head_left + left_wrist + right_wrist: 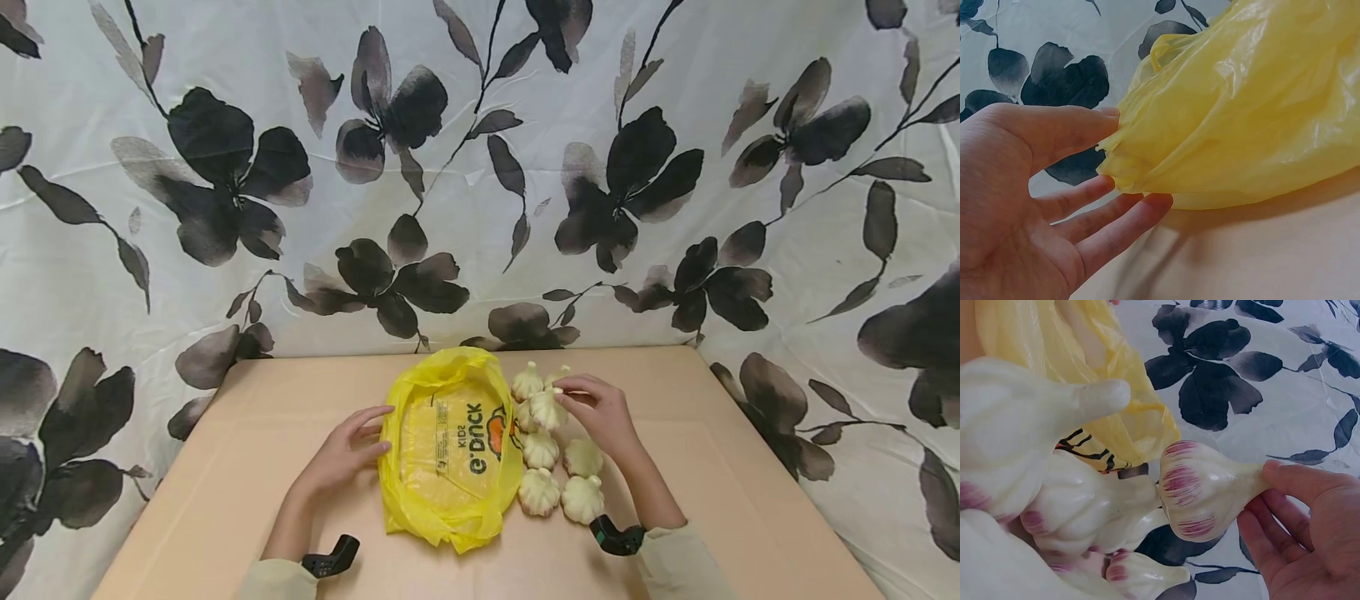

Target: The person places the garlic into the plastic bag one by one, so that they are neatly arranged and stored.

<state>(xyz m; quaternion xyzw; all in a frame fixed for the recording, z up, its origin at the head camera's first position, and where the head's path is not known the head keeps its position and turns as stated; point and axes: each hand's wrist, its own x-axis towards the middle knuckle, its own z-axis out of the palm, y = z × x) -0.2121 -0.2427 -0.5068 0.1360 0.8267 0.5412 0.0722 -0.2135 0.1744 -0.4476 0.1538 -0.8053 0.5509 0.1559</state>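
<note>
Hands: L hand (pixel 341 454), fingers spread, tips touching L edge of yellow bag (pixel 453 500). R hand (pixel 600 412), thumb + fingers pinching 1 garlic bulb (pixel 548 410) by its stem, near bag's R edge. Other bulbs (pixel 582 500) grouped R of bag on surface (pixel 720 483). Patterned cloth (pixel 480 192) behind.

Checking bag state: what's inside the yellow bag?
Inside the yellow bag, only its own printed plastic shows. Anything tucked under its folds is covered; can't tell.
</note>
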